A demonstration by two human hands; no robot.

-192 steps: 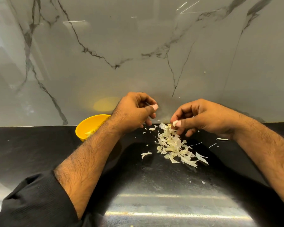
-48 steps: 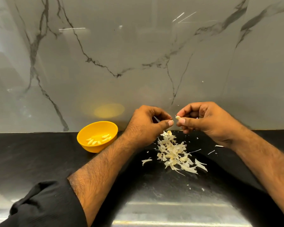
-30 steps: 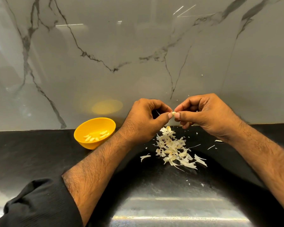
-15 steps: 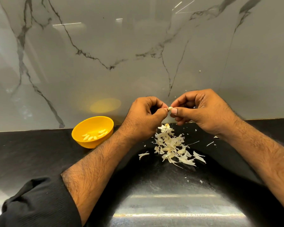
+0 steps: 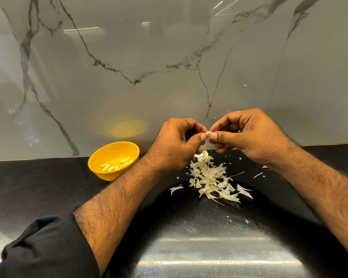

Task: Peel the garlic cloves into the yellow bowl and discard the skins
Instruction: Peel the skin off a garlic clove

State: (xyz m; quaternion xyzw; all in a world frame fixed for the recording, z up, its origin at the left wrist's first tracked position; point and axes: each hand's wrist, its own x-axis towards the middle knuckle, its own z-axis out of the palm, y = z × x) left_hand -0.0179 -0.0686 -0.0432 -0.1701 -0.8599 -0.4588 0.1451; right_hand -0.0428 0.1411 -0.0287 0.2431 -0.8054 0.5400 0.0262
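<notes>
Both hands are working one garlic clove above the bench. Left hand and right hand are each pinching it, thumb against curled fingers, from opposite ends.

Clove looks tiny, light and firm; bared flesh is probably slick. The papery skin will tear easily, so I'd be pinching the ends and picking at a loose edge.

Skin pile is lying directly under the hands. Yellow bowl, with peeled cloves inside, is sitting well to the left by the marble wall. The left forearm is crossing between pile and bowl; nothing else is blocking the drop.
</notes>
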